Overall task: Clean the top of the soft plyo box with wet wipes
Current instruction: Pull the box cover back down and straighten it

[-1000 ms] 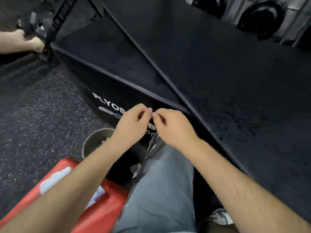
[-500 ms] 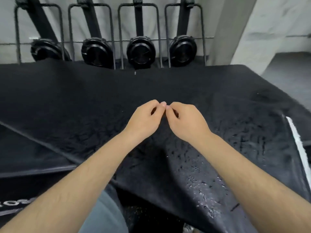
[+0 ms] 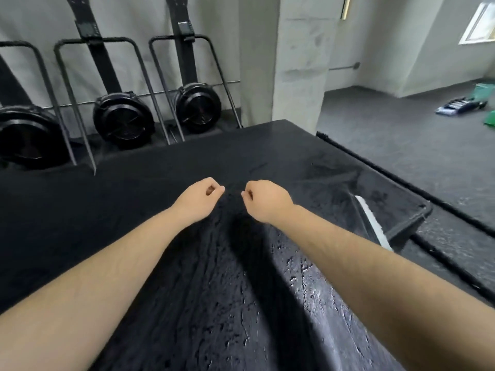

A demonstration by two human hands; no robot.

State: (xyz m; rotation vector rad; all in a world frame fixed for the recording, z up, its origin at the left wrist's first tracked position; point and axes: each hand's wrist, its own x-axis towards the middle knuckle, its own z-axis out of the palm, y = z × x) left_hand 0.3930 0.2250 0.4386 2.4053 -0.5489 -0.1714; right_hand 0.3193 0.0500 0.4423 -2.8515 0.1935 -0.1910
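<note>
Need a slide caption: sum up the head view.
Left hand and right hand, both curled, hover apart over the wet-streaked plyo box top.

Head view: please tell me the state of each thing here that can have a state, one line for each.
soft plyo box top: wet sheen on the near right part, matte on the left.
left hand: fingers curled, nothing visible in its grip.
right hand: fingers curled, nothing visible in its grip.
fan machines: upright by the wall.

Soft plyo box (image 3: 107,199): black top, wet sheen at right. Left hand (image 3: 199,197), right hand (image 3: 264,200): fingers curled, just apart.
</note>
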